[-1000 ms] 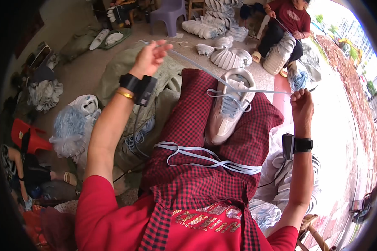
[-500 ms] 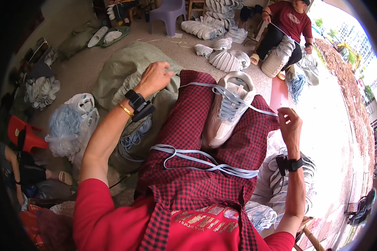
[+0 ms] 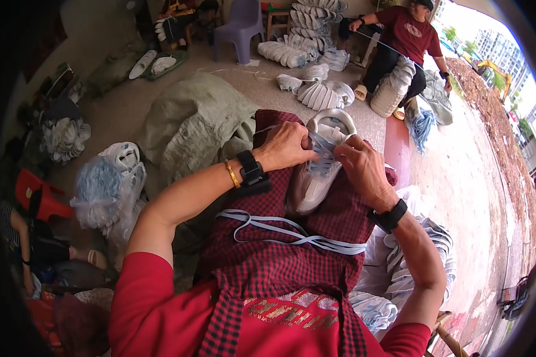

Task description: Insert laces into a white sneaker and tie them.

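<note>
A pale pinkish-white sneaker rests between my thighs on the red-and-black checked apron, its toe toward me. Light blue shoelace criss-crosses its tongue. From the left side, my left hand reaches over the lacing, thumb and fingers pinched at the lace. My right hand is closed at the opposite edge of the lacing, its fingertips also pinching the lace. The fingers hide part of the lace rows. Loose light blue laces lie across my lap, touched by neither hand.
A big grey-green sack lies ahead to the left. Bags of shoes and laces stand at left, near a red chair. More shoe pieces are stacked at my right. Another person sits working at far right.
Both hands have come inward from wide apart to the shoe's lacing. The lace ends that were stretched out to both sides are now drawn in close to the shoe.
</note>
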A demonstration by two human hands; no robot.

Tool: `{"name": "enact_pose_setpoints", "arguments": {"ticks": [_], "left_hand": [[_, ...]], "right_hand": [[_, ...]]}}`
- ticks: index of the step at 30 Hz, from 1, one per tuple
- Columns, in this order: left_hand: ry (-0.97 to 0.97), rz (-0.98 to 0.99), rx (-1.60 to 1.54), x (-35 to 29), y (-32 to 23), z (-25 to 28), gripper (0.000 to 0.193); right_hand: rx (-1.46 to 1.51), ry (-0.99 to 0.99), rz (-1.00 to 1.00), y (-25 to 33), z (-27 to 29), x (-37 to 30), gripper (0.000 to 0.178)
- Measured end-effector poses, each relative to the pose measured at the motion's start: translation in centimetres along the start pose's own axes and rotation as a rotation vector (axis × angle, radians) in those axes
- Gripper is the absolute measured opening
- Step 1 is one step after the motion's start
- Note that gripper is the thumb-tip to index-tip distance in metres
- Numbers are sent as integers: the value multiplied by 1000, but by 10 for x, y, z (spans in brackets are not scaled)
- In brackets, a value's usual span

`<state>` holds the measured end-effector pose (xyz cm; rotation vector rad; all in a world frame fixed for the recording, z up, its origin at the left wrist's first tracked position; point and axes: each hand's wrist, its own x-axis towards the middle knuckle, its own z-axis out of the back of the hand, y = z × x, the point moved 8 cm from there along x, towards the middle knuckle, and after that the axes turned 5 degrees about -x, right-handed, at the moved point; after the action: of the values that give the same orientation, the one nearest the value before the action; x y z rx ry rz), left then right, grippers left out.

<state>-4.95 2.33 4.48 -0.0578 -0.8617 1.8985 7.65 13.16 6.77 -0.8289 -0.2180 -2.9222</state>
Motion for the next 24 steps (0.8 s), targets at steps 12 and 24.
{"name": "enact_pose_setpoints", "arguments": {"ticks": [12, 24], "left_hand": [[-155, -8, 50, -9, 0, 10, 55], [-218, -192, -90, -25, -4, 16, 25]], "right_hand": [[-121, 289, -41, 15, 1, 6, 12], [85, 259, -219, -8, 12, -7, 28]]}}
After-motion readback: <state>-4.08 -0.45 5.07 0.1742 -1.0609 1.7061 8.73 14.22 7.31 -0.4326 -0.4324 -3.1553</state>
